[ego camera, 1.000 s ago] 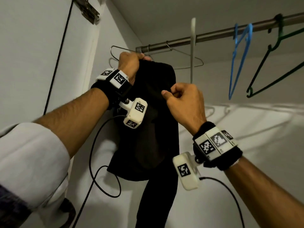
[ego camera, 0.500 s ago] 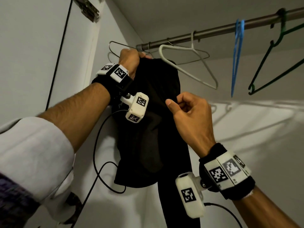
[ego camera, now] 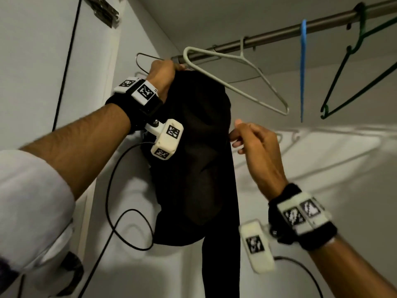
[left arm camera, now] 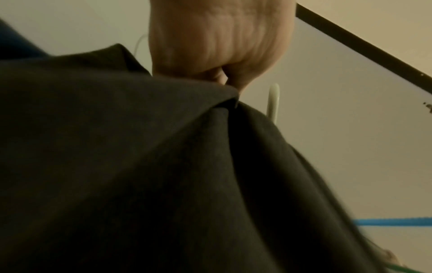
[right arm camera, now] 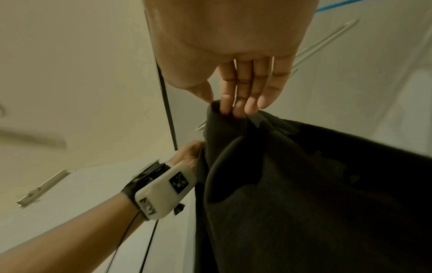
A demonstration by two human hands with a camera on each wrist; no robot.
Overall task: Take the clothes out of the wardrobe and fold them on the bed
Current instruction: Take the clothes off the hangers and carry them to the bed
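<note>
A black garment hangs bunched from my left hand, which grips its top just under the left end of the wardrobe rail. The left wrist view shows that fist closed on the dark cloth. My right hand is at the garment's right edge, lower down. Its fingers are straight, with the tips touching the cloth. A long black part trails down out of view. A white hanger hangs bare on the rail behind the garment.
A thin wire hanger sits at the rail's left end beside my left hand. A blue hanger and a green hanger hang farther right. The wardrobe's white side wall is close on the left, with a hinge above.
The white hanger has swung round and now hangs free of the garment. My right hand has dropped lower and its pinch has loosened to straight fingers. My left hand keeps its grip.
</note>
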